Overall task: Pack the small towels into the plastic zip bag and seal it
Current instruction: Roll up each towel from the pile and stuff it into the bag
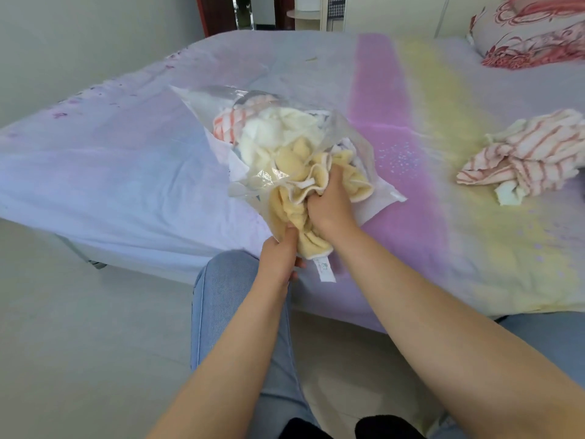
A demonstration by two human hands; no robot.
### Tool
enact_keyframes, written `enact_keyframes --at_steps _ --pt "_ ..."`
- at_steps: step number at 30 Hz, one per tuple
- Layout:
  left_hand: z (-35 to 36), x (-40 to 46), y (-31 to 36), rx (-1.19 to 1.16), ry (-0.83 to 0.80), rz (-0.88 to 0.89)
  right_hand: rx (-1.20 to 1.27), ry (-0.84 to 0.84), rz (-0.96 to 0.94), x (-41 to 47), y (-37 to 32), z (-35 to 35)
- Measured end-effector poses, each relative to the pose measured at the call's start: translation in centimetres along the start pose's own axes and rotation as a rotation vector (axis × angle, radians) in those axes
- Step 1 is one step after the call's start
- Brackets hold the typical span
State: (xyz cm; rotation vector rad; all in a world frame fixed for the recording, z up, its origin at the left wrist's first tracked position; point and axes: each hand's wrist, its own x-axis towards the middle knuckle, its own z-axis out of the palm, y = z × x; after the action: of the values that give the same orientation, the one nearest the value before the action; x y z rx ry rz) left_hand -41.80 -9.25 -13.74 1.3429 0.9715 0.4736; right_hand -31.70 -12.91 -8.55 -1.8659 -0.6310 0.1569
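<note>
The right hand (329, 204) is clenched on a pale yellow towel (297, 213) bunched at the mouth of the plastic zip bag (253, 122); the left hand (280, 258) pinches the bag's near edge. The bag lies on a bed sheet (126, 160) of lilac with pink and yellow bands, stuffed with white and red-striped towels. A striped towel (525, 156) sits loose well to the right. A floral pillow (531, 36) rests far right; pale floor (79, 327) lies near left.
</note>
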Motion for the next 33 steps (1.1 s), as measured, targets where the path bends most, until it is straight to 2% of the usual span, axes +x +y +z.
enact_keyframes --at_steps 2,4,7,9,10,13,18,22,28,33 --pt "0.1 0.5 0.4 -0.001 0.085 0.054 -0.05 -0.108 -0.035 -0.3 0.9 0.1" --pt "-0.1 0.8 0.5 0.023 0.132 0.129 -0.161 -0.024 -0.176 -1.8 1.8 -0.3" --pt "-0.5 0.8 0.6 0.055 0.166 0.192 -0.279 0.119 -0.585 -3.5 2.2 -1.6" --pt "-0.7 0.6 1.0 0.06 0.173 0.243 -0.439 0.047 -0.759 -3.5 1.7 -2.3" --pt "-0.8 0.5 1.3 0.066 0.17 0.264 -0.556 -0.031 -0.777 -3.2 1.3 -2.5" --pt "-1.3 0.4 2.4 0.123 0.145 0.298 -0.758 -0.294 -0.658 -1.8 -0.6 -2.9" --pt "-2.8 -0.1 4.9 0.171 0.007 0.366 -0.728 -0.594 -0.403 2.5 -4.6 -3.8" --pt "-3.3 -0.6 6.9 0.197 0.04 0.444 -0.806 -0.766 -0.425 5.1 -7.1 -3.2" --pt "-3.7 -1.2 9.1 0.125 0.055 0.499 -1.207 -0.754 -0.407 9.8 -9.1 0.9" --pt "-4.2 -1.3 10.3 0.047 0.036 0.585 -1.267 -0.66 -0.347 11.7 -9.5 4.5"
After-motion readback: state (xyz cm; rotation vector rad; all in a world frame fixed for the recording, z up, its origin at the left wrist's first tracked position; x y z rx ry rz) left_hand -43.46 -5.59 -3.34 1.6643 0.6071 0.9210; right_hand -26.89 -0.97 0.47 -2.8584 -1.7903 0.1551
